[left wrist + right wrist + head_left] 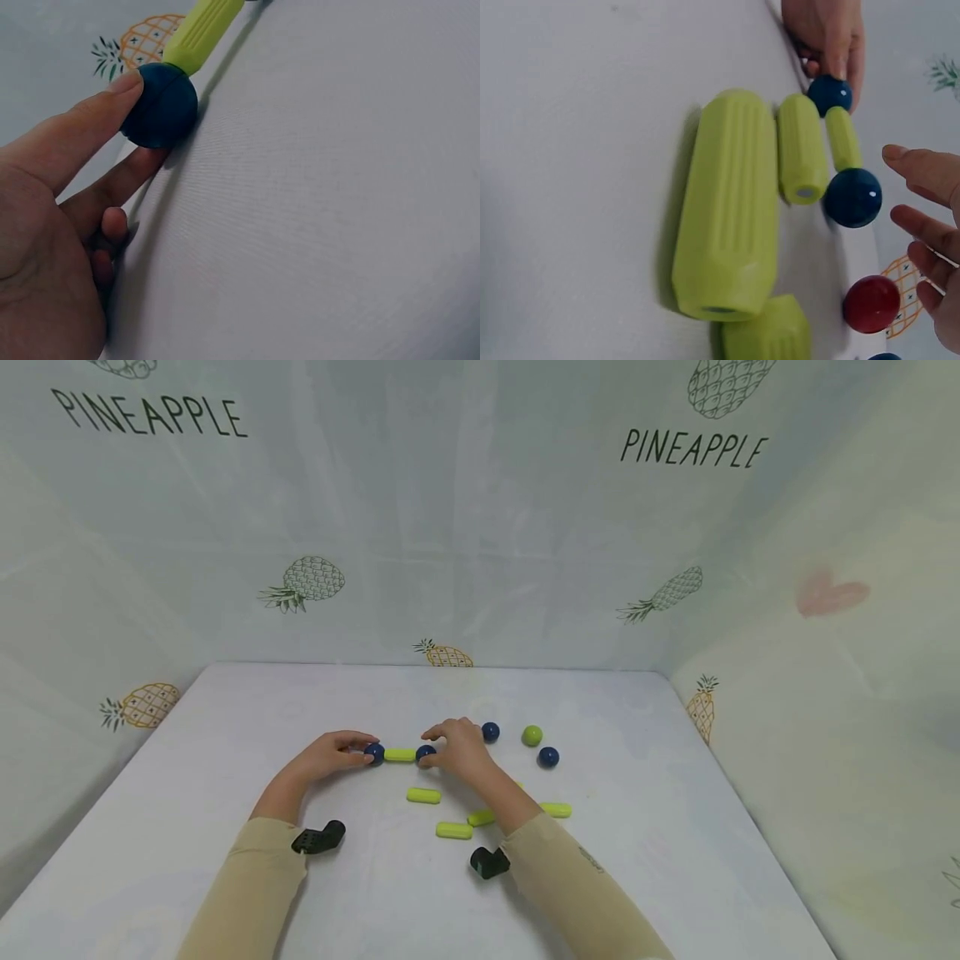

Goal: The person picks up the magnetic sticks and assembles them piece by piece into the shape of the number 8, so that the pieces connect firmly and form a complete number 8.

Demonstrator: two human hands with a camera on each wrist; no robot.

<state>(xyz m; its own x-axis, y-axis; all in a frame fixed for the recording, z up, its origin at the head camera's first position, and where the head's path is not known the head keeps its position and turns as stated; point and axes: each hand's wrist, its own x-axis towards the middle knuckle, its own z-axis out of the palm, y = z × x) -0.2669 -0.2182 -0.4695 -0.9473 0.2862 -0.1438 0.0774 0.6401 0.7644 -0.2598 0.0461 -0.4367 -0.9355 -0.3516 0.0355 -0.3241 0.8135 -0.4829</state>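
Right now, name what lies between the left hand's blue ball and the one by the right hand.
A yellow-green rod, touching the left blue ball and the right blue ball; the head and right wrist views show it.

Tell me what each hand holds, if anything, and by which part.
The left hand pinches the leftmost blue ball on its side away from the rod. The right hand holds nothing.

A ribbed yellow-green rod (400, 755) runs left to right, its ends touching a dark-blue left ball (374, 754) and matching right ball (424, 751).
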